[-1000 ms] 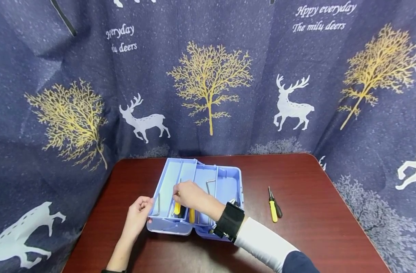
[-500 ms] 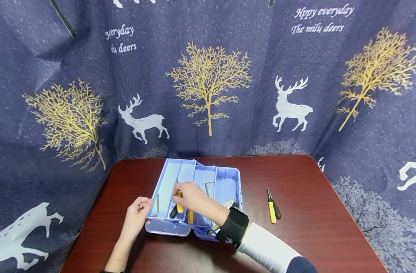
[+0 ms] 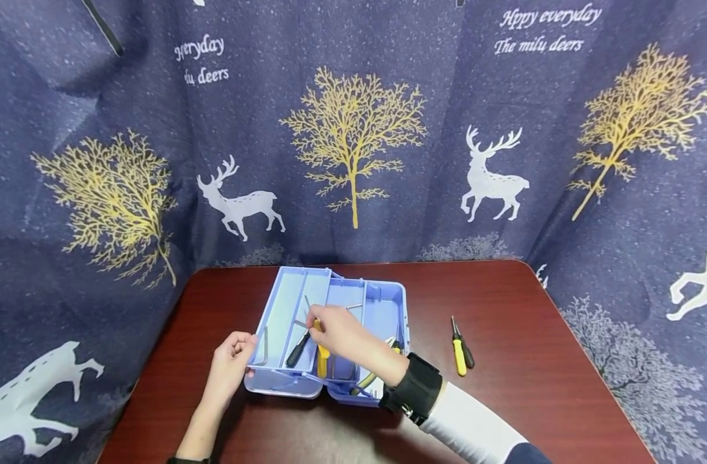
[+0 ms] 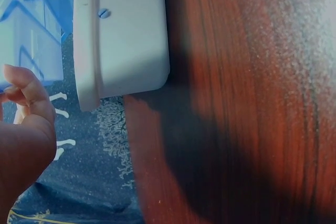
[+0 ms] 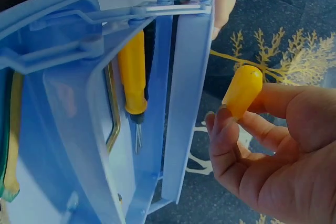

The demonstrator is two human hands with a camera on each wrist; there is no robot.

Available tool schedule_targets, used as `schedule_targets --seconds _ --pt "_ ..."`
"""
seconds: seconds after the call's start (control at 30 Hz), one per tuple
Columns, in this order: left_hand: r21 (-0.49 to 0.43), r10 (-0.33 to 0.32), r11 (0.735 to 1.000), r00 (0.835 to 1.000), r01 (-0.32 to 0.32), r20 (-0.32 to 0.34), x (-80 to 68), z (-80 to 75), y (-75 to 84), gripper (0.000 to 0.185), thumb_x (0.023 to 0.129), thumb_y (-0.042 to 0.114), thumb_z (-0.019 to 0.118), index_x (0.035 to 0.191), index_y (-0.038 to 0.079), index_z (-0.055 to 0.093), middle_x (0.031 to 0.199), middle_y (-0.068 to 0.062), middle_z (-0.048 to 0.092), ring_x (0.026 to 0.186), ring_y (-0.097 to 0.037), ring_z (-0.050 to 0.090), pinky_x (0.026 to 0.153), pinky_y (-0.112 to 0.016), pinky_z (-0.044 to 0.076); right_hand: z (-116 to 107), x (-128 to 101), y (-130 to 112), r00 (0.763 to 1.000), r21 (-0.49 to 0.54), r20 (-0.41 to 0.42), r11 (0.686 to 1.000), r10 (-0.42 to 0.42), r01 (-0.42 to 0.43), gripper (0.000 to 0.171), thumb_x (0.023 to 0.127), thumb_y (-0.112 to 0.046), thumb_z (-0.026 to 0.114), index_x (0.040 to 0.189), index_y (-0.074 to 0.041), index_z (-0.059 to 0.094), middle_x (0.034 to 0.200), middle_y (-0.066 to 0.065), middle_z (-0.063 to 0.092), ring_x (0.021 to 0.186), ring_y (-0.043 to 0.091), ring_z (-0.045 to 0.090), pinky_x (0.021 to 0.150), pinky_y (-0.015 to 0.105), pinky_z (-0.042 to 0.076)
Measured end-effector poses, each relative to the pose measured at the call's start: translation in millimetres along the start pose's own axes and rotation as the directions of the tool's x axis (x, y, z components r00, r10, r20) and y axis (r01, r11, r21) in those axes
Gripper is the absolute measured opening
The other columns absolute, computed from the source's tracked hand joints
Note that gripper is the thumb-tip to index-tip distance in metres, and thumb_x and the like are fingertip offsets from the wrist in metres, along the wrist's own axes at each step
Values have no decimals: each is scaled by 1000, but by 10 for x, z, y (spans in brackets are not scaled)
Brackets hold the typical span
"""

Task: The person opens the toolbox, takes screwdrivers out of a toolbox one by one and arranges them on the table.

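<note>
My right hand pinches a yellow-handled screwdriver above the open blue toolbox. Its handle sticks up past the fingertips in the right wrist view. A black-handled screwdriver lies in the upper-left tray, below and left of this hand. Another yellow-handled screwdriver rests inside the box, tip downward in the right wrist view. With thumb and fingers, my left hand grips the left edge of the tray. A bent hex key lies in that tray, close to the left hand.
Two screwdrivers, one yellow and one black, lie side by side on the brown table right of the box. Pliers and other tools lie in the box's lower part. A dark patterned curtain hangs behind the table.
My right hand has lifted the yellow screwdriver from the tray and moved slightly right with it. The black-handled screwdriver has come into fuller view. My left hand stays at the tray edge.
</note>
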State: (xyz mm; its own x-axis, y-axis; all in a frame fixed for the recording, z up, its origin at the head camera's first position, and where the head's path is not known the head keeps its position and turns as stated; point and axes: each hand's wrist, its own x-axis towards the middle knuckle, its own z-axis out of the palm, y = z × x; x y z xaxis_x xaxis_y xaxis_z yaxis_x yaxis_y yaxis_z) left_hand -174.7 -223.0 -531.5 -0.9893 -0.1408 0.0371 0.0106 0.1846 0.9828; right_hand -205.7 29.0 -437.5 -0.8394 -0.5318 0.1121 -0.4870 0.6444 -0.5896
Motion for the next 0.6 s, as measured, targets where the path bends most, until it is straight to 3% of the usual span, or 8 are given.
schedule_targets --seconds 0.37,0.6 --pt "-9 2 1000 1000 -2 3 4 -28 -26 19 105 8 61 105 -11 58 67 2 58 46 -9 50 43 -21 48 -192 -292 281 997 28 -23 997 67 -67 9 96 -2 62 103 -8 64 69 -2 50 59 9 47 57 24 40" --pt "-29 29 999 999 -29 17 3 -32 -21 21 105 8 61 105 -12 58 67 1 57 46 -10 50 42 -23 48 -356 -530 528 991 -5 -100 996 90 -91 10 95 0 64 102 -8 64 83 1 63 74 13 56 63 25 47"
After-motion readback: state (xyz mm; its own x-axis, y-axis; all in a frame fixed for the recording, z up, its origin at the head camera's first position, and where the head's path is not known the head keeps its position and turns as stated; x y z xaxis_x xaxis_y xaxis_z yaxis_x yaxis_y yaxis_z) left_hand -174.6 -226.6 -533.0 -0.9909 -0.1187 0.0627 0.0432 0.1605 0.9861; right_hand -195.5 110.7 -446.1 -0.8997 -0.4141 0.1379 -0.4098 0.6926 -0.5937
